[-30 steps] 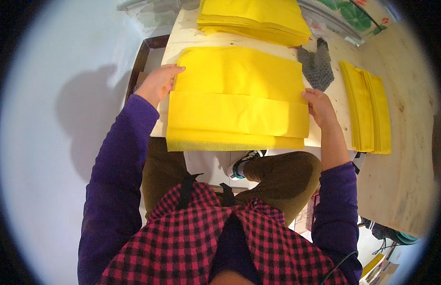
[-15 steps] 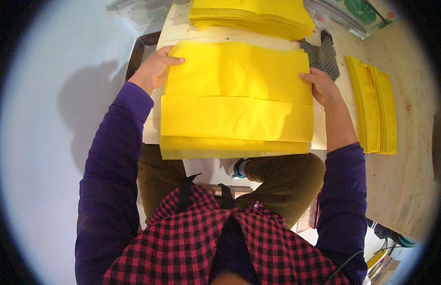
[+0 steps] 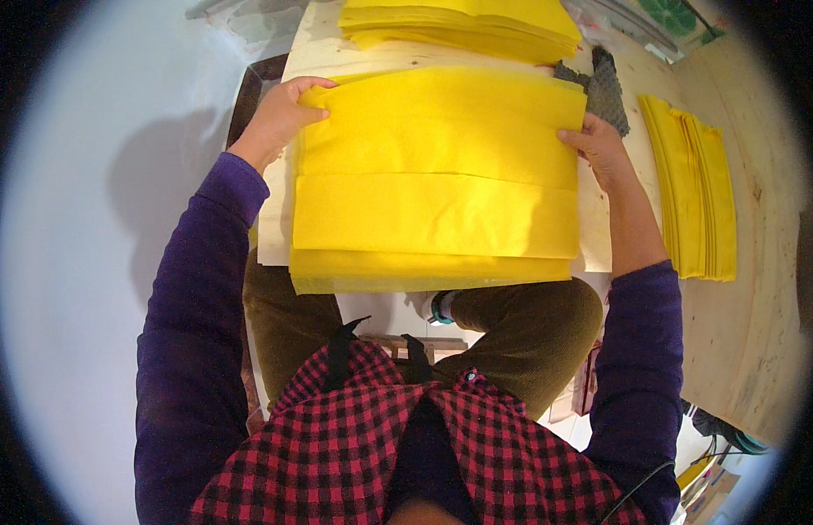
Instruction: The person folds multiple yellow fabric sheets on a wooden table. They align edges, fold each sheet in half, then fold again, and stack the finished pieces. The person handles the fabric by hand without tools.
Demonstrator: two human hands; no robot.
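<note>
Both hands, left hand (image 3: 280,114) at 9 o'clock & right hand (image 3: 599,149) at 3, are grasping the folded yellow sheet (image 3: 437,175) by opposite edges, prob. to keep it flat & square on the bench (image 3: 275,227).

Far stack of yellow sheets (image 3: 459,22) cut off by the top edge. Green thing (image 3: 673,13) at top right cropped, too little in view to tell. Left hand (image 3: 280,118) fingertips tucked under the folded yellow sheets (image 3: 437,175); right hand (image 3: 599,149) partly covered likewise. Dark mesh cloth (image 3: 603,87) half hidden behind. Clutter at bottom right blurred.
</note>
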